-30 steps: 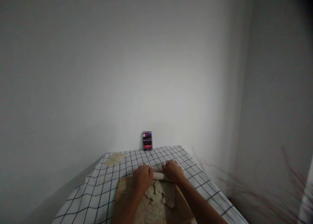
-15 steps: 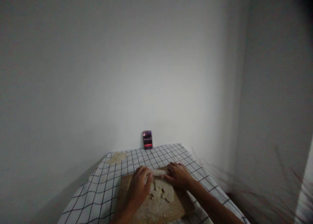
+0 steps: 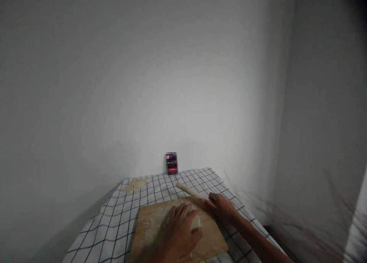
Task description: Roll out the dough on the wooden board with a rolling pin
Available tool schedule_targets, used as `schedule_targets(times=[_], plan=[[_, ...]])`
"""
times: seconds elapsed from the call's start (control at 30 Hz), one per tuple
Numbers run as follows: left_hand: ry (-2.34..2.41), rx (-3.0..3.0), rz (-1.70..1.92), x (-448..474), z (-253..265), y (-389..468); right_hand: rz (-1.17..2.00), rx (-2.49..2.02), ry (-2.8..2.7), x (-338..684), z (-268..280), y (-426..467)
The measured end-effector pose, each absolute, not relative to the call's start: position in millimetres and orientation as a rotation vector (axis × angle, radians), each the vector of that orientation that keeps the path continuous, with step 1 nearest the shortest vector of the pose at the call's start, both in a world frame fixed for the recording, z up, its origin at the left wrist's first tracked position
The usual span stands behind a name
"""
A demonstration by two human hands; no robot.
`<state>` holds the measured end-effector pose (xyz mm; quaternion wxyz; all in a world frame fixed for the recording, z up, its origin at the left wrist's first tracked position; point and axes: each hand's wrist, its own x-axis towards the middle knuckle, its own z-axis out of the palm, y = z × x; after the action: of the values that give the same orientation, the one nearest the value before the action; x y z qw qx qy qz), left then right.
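My right hand [image 3: 219, 205] is closed round one end of a thin wooden rolling pin [image 3: 186, 188], whose free end points up and left beyond the board. The wooden board [image 3: 213, 238] is dusted with flour. Low over its middle is my left hand [image 3: 183, 226], fingers bent and thumb toward the right. Between thumb and fingers shows a pale piece of dough [image 3: 196, 222]; the hand hides most of it. Another pale bit shows under the wrist, near the board's front edge.
A checked cloth [image 3: 114, 224] covers the table under the board. Flattened dough [image 3: 135, 185] lies at the far left corner. A dark, pixelated upright object [image 3: 172, 163] stands at the back against the white wall [image 3: 183, 83]. Blurred thin strands cross the lower right.
The rolling pin has come off the dough, now held by my right hand alone and angled away. My left hand has let go of the pin and moved nearer, onto the dough.
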<state>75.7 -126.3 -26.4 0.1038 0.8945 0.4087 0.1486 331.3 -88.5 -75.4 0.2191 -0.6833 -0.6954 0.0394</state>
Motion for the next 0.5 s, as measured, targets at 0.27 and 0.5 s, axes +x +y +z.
schedule_targets(times=[0.27, 0.5], plan=[[1.176, 2.666, 0.519, 47, -35, -111, 0.197, -1.871, -1.871, 307, -60, -93], [1.149, 2.710, 0.873, 27, -15, -106, 0.172, -1.814, -2.022, 285, -35, -105]])
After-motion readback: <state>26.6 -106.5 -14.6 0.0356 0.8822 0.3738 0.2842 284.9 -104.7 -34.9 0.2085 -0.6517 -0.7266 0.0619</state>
